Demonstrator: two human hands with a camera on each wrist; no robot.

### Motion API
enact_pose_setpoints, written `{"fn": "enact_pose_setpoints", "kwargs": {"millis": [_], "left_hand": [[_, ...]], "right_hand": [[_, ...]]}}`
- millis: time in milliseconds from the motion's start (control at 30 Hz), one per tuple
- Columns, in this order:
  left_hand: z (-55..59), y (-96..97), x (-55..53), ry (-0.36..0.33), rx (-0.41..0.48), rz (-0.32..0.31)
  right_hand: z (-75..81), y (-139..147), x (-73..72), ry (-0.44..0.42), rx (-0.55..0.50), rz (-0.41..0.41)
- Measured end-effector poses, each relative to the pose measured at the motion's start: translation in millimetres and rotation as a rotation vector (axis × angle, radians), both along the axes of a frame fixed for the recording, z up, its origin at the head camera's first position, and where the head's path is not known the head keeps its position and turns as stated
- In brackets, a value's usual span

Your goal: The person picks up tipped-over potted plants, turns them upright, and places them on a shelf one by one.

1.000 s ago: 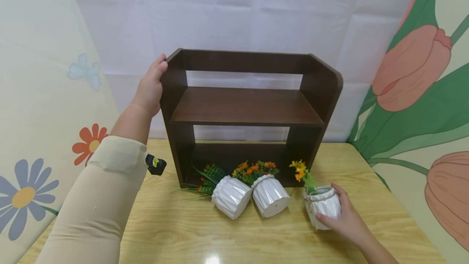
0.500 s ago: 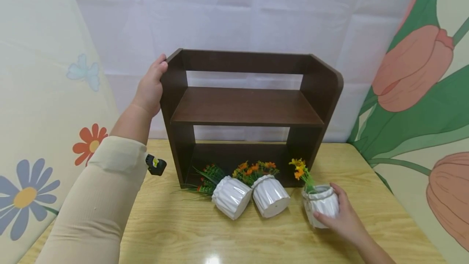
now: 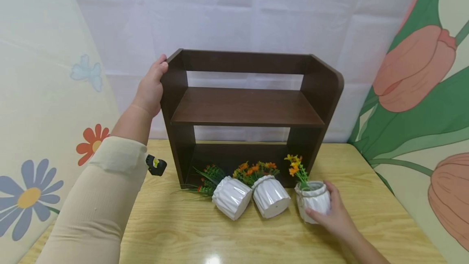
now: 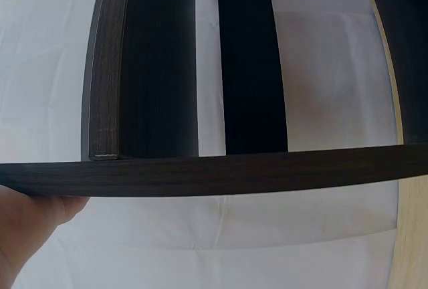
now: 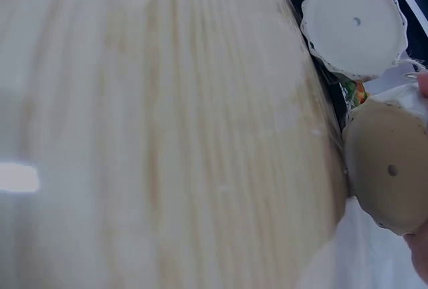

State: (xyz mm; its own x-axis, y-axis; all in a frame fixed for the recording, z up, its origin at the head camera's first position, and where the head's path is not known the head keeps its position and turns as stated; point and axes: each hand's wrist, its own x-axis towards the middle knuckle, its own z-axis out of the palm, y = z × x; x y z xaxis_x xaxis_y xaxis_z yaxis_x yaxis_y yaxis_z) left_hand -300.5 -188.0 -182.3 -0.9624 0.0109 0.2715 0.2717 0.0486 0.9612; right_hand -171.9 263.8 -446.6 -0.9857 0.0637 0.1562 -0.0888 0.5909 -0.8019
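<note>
My left hand [image 3: 150,86] grips the upper left side panel of a dark brown two-tier shelf [image 3: 249,107]; its thumb side shows below the panel [image 4: 221,177] in the left wrist view. My right hand [image 3: 335,213] holds a white ribbed flower pot [image 3: 313,202] with yellow-orange flowers [image 3: 296,168], thumb across its front, tilted toward the shelf. Two more white pots lie on their sides before the lower shelf: one with red-dotted greenery [image 3: 231,197], one with orange flowers [image 3: 270,196]. The right wrist view shows the held pot's base [image 5: 388,168] with a small hole.
The shelf stands at the back of a light wooden table [image 3: 176,231]. Behind it hangs a white cloth [image 3: 234,15]. Flower-printed panels flank the table, with a tulip print [image 3: 414,68] on the right. A small black device [image 3: 155,165] sits at the left sleeve cuff.
My right hand has moved the held pot left and slightly away from me, closer to the middle pot. My left hand stays on the shelf's side.
</note>
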Motion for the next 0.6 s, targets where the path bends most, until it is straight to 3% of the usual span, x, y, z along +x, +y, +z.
{"fn": "enact_pose_setpoints", "kwargs": {"millis": [333, 600], "left_hand": [[0.0, 1.4, 0.0, 0.003, 0.011, -0.008], [-0.2, 0.6, -0.8, -0.002, 0.020, -0.007]], "right_hand": [[-2.3, -4.1, -3.7, -0.037, -0.054, -0.008], [-1.6, 0.4, 2.0, -0.015, -0.003, 0.030]]}}
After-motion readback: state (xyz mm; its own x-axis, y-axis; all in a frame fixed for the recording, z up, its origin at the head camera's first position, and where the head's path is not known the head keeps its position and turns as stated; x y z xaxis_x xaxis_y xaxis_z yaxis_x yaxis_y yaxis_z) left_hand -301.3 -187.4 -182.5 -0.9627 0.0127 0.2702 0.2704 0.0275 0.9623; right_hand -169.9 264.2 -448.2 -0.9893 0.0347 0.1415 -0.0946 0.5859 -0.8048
